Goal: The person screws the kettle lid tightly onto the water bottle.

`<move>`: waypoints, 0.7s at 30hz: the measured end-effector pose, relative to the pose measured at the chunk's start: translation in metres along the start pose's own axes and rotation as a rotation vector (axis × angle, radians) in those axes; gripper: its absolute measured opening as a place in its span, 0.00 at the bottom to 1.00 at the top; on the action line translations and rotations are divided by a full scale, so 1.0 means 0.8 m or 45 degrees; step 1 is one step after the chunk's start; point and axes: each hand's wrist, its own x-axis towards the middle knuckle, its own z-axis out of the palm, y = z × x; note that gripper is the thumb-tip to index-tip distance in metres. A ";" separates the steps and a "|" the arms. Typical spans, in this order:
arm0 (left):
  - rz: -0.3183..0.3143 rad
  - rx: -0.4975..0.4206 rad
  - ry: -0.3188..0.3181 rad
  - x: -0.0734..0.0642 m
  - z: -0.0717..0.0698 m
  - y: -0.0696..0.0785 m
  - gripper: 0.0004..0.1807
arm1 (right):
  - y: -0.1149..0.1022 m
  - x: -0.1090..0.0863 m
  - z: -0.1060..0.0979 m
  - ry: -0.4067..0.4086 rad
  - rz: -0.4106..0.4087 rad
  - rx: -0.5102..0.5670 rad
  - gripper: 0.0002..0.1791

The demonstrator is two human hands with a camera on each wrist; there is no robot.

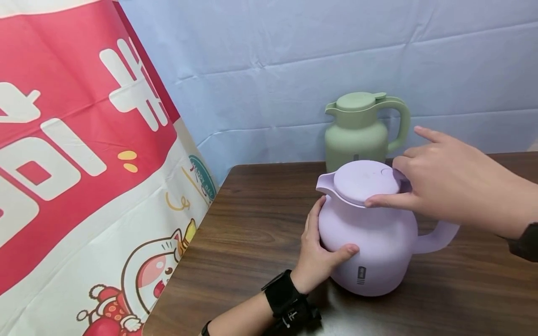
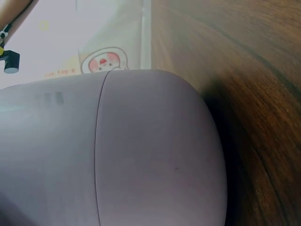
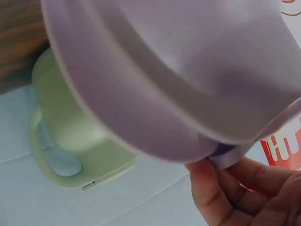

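A lilac thermos jug (image 1: 374,247) stands upright on the dark wood table, spout to the left and handle (image 1: 439,239) to the right. My left hand (image 1: 313,249) grips the spout side of its body, thumb across the front. Over the top, my right hand (image 1: 445,179) pinches the round lid (image 1: 363,182) at its handle side, with the thumb on the rim and the little finger sticking out. In the right wrist view, curled fingers (image 3: 254,193) hold a small lilac tab (image 3: 229,157). The left wrist view shows the jug's lower body (image 2: 155,146), without the left hand.
Behind the lilac jug stands a green jug (image 1: 357,135) of similar shape, partly hidden by it. A pale blue cloth (image 1: 294,60) hangs at the back. To the left, a red and white printed cloth (image 1: 84,186) hangs along the edge of the wooden table (image 1: 235,233).
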 end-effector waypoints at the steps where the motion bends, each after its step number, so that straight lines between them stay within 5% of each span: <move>1: -0.006 -0.001 -0.009 0.000 0.000 0.001 0.52 | -0.001 -0.001 0.000 0.016 0.002 -0.002 0.34; 8: -0.031 0.186 -0.082 0.000 -0.009 0.010 0.50 | -0.024 -0.023 0.011 0.072 0.087 0.017 0.41; 15: 0.219 0.425 -0.118 0.007 -0.015 0.015 0.50 | -0.071 -0.053 0.035 0.261 -0.010 0.107 0.41; 21: 0.343 0.684 -0.220 -0.008 -0.030 0.011 0.61 | -0.095 -0.084 0.061 0.369 -0.078 0.153 0.33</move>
